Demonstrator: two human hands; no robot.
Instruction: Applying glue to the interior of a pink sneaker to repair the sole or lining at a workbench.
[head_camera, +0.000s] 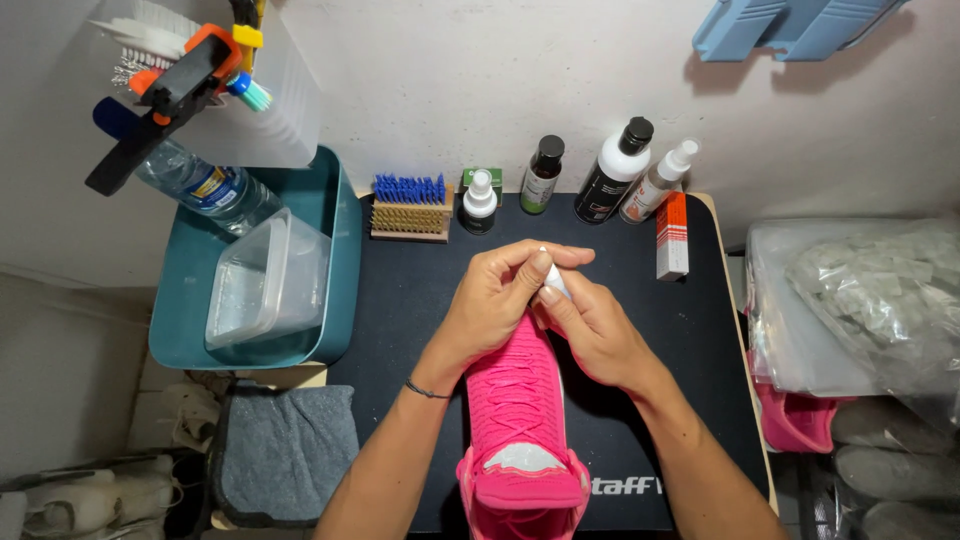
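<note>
Pink shoe (520, 410), one; two hands.

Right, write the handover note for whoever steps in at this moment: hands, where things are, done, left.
Left hand: fingers closed over the toe of the pink shoe, which lies on the black mat, heel toward the person.
Right hand: pinching a small white item at the toe; what it is cannot be told.
Brush, bottles and small box stand along the mat's far edge, untouched. Teal tub sits left of the mat.
Done: shoe placed and gripped. Left: work at the toe appears under way; progress cannot be judged.
</note>
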